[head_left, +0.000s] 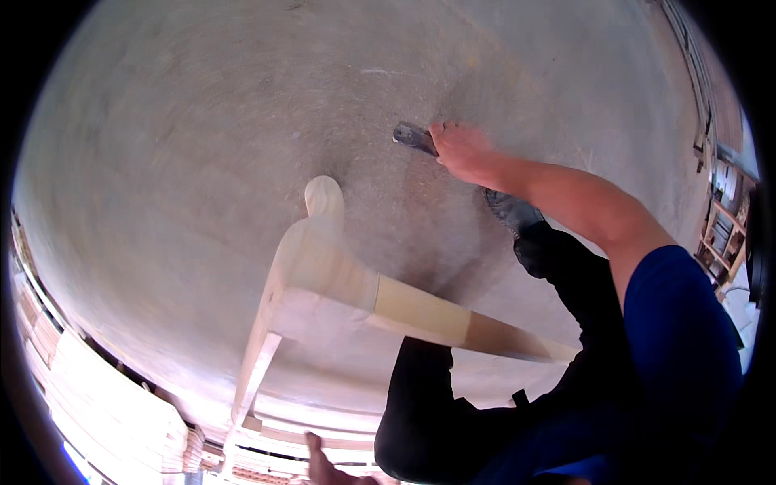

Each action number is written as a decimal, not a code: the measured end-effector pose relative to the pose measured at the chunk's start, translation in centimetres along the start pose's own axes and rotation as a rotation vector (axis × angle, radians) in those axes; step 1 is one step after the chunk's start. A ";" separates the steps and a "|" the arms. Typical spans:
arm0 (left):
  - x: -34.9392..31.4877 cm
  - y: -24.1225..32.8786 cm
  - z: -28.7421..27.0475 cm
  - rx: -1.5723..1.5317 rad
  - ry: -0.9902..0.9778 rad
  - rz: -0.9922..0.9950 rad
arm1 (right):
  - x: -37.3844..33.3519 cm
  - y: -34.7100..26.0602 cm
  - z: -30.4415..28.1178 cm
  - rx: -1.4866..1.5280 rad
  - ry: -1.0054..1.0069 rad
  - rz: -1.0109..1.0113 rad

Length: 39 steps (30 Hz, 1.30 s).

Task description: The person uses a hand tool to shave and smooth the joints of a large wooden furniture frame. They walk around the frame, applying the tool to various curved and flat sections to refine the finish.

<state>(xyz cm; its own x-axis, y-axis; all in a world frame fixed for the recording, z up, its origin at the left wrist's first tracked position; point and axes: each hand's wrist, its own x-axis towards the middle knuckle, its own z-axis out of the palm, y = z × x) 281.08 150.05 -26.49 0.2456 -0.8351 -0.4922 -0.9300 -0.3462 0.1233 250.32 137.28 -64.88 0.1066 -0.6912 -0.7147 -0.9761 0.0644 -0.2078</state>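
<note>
My right hand (465, 152) reaches out over the floor, its fingers wrapped round a dark, flat, elongated tool (415, 138) with a light spot near its end. Its exact kind does not show. Low in the view is my left hand (327, 467), cut off by the lower edge. A finger sticks up from it, and I see nothing held there. Between the hands stands a pale wooden frame (319, 259) with a rounded upper end. From it a wooden rail (424, 314), darker along one stretch, runs right toward my legs. Neither hand visibly touches the frame.
A grey concrete floor (202, 121) spreads around the frame. My black shoe (513, 212) rests beyond the rail. Stacked pale boards (97, 396) lie at the lower left. Wooden racks and long pieces (727, 234) line the right edge.
</note>
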 end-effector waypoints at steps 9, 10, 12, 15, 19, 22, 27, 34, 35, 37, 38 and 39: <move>-10.2 -5.4 3.0 -0.347 0.092 0.068 | -3.1 4.4 0.4 -0.013 0.002 -0.190; -10.9 -6.0 3.1 -0.371 0.069 0.069 | -4.6 5.6 -0.1 -0.035 -0.042 -0.188; -11.7 -6.4 3.1 -0.416 0.042 0.071 | -6.8 6.2 -1.3 -0.116 -0.151 -0.132; -13.2 -7.1 3.3 -0.419 -0.020 0.106 | -8.9 6.6 -2.4 -0.292 -0.336 -0.015; -14.7 -7.0 4.0 -0.362 -0.081 0.054 | -9.2 5.7 -3.3 -0.558 -0.522 0.010; -15.6 -7.4 4.6 -0.424 -0.060 0.039 | -9.2 3.6 -4.4 -0.638 -0.625 -0.057; -16.9 -7.1 5.1 -0.517 -0.113 0.022 | -11.6 4.3 -6.3 -0.615 -0.501 -0.206; -18.9 -6.7 6.5 -0.555 -0.102 0.019 | -12.8 3.8 -9.5 -0.752 -0.535 -0.244; -19.3 -6.8 6.6 -0.561 -0.084 -0.001 | -12.8 2.8 -10.2 -0.768 -0.496 -0.289; -20.1 -7.1 7.1 -0.580 -0.048 -0.041 | -13.5 0.5 -11.5 -0.842 -0.541 -0.292; -20.5 -7.0 7.3 -0.606 -0.038 -0.053 | -14.0 2.0 -11.7 -0.842 -0.489 -0.344; -20.4 -6.1 7.7 -0.642 -0.006 -0.059 | -15.2 4.6 -12.8 -0.847 -0.426 -0.371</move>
<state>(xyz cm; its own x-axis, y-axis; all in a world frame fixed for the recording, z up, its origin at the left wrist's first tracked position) 279.58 172.54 -23.85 0.2879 -0.8054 -0.5182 -0.5657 -0.5796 0.5866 241.74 138.81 -46.43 0.3269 -0.2393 -0.9143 -0.6636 -0.7469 -0.0418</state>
